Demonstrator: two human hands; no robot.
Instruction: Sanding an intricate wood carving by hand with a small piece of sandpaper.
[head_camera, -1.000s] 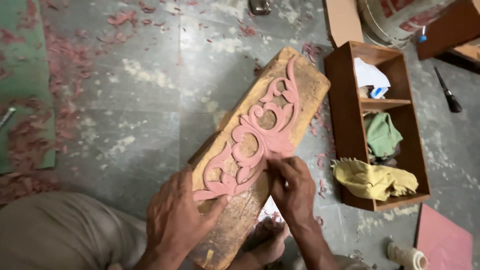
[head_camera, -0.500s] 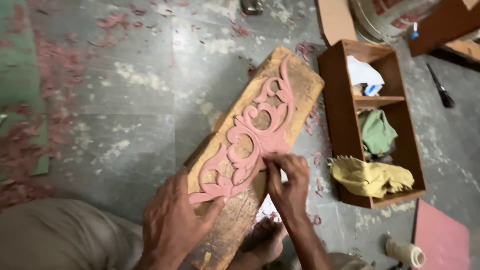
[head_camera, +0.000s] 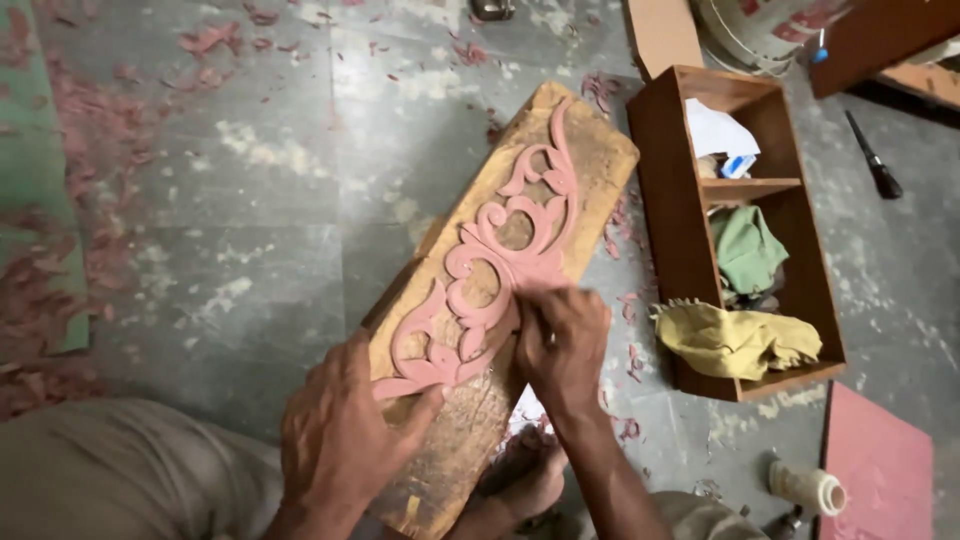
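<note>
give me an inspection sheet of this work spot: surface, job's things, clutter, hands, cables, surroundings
surface: grey stone floor, patchy, strewn with pink shavings
job's things: pink scrollwork carving lying on a wooden block
clutter: brown shelf box holding a green cloth and a yellow cloth; dark-handled tool; spool of thread; pink board
hands: left hand pressing the carving's near end; right hand closed at its middle, any tool hidden
cables: nothing seen
surroundings: person's foot by the block; green mat
</note>
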